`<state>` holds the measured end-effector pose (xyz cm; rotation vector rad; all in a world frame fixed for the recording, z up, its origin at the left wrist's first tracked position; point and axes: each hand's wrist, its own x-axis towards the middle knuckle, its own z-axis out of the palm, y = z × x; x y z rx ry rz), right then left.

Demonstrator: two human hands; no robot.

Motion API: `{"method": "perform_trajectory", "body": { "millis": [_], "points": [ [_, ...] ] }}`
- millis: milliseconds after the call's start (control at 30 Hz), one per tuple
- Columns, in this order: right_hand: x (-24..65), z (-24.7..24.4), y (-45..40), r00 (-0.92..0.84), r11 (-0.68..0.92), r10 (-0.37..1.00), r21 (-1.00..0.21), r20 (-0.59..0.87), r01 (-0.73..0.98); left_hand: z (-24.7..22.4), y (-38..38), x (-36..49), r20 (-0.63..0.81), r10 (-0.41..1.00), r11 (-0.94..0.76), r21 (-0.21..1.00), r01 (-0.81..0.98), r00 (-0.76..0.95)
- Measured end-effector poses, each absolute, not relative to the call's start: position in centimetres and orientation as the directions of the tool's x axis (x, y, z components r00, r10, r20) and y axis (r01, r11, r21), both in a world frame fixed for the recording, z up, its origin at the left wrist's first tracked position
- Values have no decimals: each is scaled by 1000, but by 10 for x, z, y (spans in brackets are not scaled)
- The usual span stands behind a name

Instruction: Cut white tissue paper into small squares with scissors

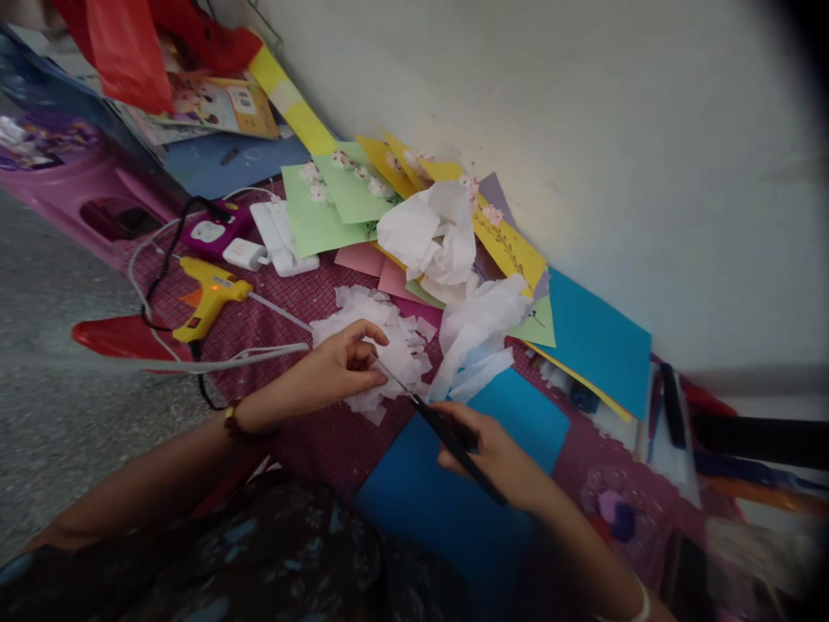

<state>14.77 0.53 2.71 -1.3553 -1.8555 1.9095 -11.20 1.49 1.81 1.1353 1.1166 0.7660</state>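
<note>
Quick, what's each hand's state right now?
Left hand: fingers curled over white paper scraps; hold unclear.
Right hand: closed, holding slim black-handled tool.

black slim tool (457, 447): aslant, lower centre of frame, thin tip pointing upper left | white paper pieces (405, 344): thin, cut small, loosely heaped, just left of centre

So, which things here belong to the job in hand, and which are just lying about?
Likely in the job:
dark-handled tool, probably scissors, in the right hand
white paper scraps by the left hand
perhaps the flowered cards and yellow glue gun

Likely just lying about:
book
red plastic
pink stool
</note>
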Motion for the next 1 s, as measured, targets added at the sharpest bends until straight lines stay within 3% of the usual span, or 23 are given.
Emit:
{"method": "perform_trajectory", "body": {
  "millis": [267,433,500,633,800,1000],
  "points": [
    [148,16,6,-597,-330,634,-870,-492,367,19,18,-113,-281,913,273,959,71,294],
    [144,12,10,-562,-394,637,-850,-527,350,20,9,-120,-362,899,394,914,-95,247],
    [142,13,11,-556,-379,647,-853,-521,359,18,3,-125,-401,878,445,885,-138,260],
    [138,22,12,-567,-284,668,-870,-481,403,14,-8,-129,-392,866,428,902,-54,309],
    [144,35,11,-638,-103,658,-887,-400,451,14,-9,-125,-338,928,350,935,-60,156],
    [152,36,8,-619,-118,628,-843,-472,524,6,-6,-127,-326,943,331,938,-105,66]
  ]
}}
